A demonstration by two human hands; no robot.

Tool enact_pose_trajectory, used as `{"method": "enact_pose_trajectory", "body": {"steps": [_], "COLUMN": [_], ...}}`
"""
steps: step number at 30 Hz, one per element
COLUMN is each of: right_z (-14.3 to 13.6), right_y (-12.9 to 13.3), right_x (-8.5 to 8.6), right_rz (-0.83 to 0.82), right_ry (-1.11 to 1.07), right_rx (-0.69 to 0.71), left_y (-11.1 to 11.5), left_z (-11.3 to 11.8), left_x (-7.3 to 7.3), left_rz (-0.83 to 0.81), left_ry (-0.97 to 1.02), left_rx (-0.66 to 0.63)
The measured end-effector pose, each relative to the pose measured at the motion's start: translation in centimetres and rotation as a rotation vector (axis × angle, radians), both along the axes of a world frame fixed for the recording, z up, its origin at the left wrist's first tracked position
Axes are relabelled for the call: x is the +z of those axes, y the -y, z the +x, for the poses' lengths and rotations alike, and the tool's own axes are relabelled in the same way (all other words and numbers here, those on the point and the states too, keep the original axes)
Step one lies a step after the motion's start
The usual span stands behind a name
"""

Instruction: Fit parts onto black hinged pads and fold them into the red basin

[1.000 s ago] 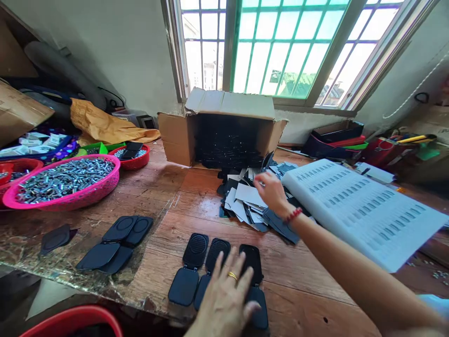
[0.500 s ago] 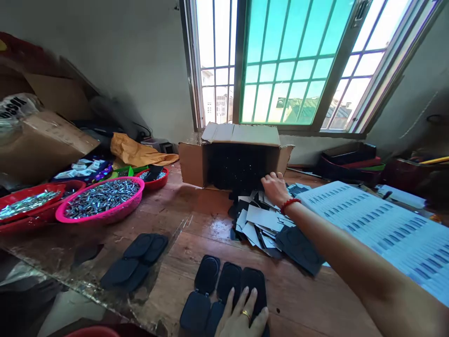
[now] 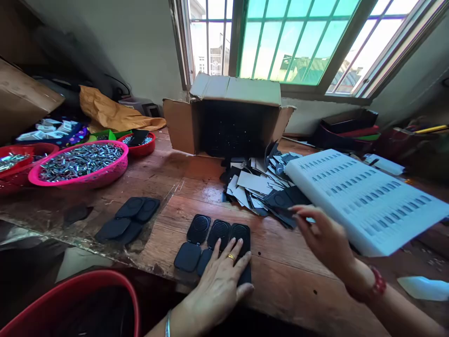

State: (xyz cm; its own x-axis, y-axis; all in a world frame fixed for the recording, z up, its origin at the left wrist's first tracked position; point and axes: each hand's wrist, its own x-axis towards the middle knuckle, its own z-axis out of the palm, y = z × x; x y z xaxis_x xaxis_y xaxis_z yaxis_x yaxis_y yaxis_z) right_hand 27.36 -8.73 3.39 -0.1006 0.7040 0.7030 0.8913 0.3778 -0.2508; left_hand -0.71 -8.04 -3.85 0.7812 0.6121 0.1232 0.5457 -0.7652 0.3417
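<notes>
My left hand [image 3: 222, 269], a ring on one finger, lies spread over a row of black hinged pieces [image 3: 188, 256] near the table's front edge. Each has two rounded square halves, one with a round ring mark; my hand covers part of the row. To the right, my right hand [image 3: 324, 241] hovers above the table with thumb and fingers pinched together. What they hold, if anything, is too small or blurred to name. Just beyond its fingertips spreads a pile of white and black cards [image 3: 254, 181].
An open cardboard box [image 3: 178, 125] with dark contents stands below the window. A white slotted block [image 3: 351, 192] lies right. At left are a pink basket [image 3: 79, 182] of small metal parts, a small red basket [image 3: 142, 149] and several black pads [image 3: 128, 215]. A red tub [image 3: 115, 281] sits front left.
My right hand has drawn back from the box's right flap toward me, now pinched near the white block. My left hand stays on the black pieces. The view has tilted down.
</notes>
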Motion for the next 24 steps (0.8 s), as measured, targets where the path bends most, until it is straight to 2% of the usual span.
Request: {"method": "enact_pose_trajectory", "body": {"steps": [2, 4, 9, 13, 16, 20, 24], "right_z": [-1.3, -2.4, -4.5, -5.1, -3.9, 0.4, 4.8], "right_y": [2.8, 4.9, 7.2, 7.9, 7.5, 5.4, 3.5], "right_x": [-1.4, -2.8, -5.4, -6.5, -5.9, -3.1, -0.8], "right_rz": [-0.007, -0.049, -0.146, -0.188, -0.204, -0.203, -0.213], "right_ry": [0.198, 0.316, 0.365, 0.408, 0.311, 0.182, 0.143], "right_rx": [0.187, 0.278, 0.222, 0.217, 0.120, -0.052, -0.024], "left_y": [0.0, -0.1, -0.2, -0.2, -0.3, -0.4, -0.3], "left_z": [0.2, 0.4, 0.6, 0.6, 0.6, 0.6, 0.4], "left_x": [0.7, 1.2, 1.4, 1.2, 1.4, 1.4, 1.0], "left_rz": [-0.027, -0.055, -0.061, -0.051, -0.068, -0.089, -0.077], "left_ry": [-0.035, -0.065, -0.116, -0.111, -0.110, -0.099, -0.030], "left_rx": [-0.003, -0.008, 0.001, 0.003, 0.007, 0.005, 0.013]}}
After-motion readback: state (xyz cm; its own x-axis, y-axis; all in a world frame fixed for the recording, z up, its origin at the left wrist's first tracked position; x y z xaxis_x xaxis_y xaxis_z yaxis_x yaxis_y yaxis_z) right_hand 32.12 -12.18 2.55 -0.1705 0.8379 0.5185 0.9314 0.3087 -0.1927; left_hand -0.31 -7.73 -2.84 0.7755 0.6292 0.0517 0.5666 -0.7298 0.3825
